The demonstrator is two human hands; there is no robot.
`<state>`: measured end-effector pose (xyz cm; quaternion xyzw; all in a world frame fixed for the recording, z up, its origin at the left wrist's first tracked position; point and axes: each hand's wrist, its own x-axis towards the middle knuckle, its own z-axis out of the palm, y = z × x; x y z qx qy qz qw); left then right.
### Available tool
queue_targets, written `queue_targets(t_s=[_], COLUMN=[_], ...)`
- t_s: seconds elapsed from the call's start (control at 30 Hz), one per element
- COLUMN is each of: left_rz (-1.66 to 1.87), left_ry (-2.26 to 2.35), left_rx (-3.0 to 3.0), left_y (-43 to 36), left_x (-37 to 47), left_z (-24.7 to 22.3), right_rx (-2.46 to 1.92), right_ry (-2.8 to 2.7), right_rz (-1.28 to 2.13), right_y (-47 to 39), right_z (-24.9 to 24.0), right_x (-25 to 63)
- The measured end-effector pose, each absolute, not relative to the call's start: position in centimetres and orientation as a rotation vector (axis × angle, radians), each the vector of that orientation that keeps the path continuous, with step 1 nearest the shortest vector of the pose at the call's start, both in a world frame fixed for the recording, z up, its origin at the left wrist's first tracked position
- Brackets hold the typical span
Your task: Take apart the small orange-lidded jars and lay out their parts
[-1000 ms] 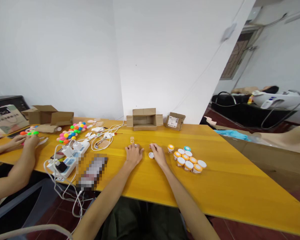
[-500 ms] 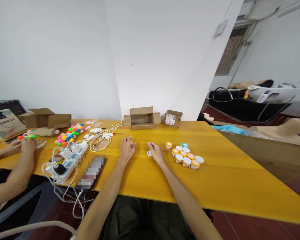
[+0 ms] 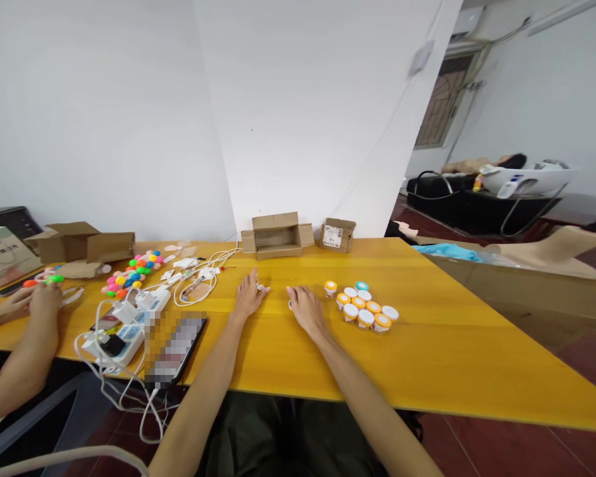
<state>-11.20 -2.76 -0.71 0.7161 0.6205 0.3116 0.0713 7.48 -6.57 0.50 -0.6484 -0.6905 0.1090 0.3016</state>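
The jars [image 3: 366,319] stand capped; left of them, my right hand [image 3: 306,309] partly hides a white item [image 3: 291,305], my left hand [image 3: 249,296] touches something shiny [image 3: 260,287]. I cannot tell either's grip.

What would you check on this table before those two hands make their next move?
1. Lids on the grouped jars: ok, white, orange and teal.
2. Left hand apart from right hand: ok, bare table shows between them.
3. Right hand's hold on the small white piece: cannot tell, fingers mostly hide it.
4. Left hand's grip: cannot tell, its fingertips are too small to read.
5. Phone well away from the table's edge: not ok, it reaches the near edge.
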Motion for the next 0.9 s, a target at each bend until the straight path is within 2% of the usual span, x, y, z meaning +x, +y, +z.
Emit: queue_targets(t_s=[0.3,0.57,0.9], left_rz=[1.139,1.496,1.014], left_ry=[1.659,1.586,1.384], left_rx=[2.172,2.087,2.401], left_y=[-1.1,-2.5,-5.9], left_x=[-11.9,-11.1,-7.8], left_z=[-2.1,-0.9,-0.8], right_rx=[-1.373,-1.189,-1.263], right_ry=[-1.965,-2.049,-1.769], right_rz=[0.394,0.47,0.521], right_y=[-6.4,-6.5,-4.6], right_z=[-0.3,-0.6,-1.8], right_x=[7.4,7.6,7.8])
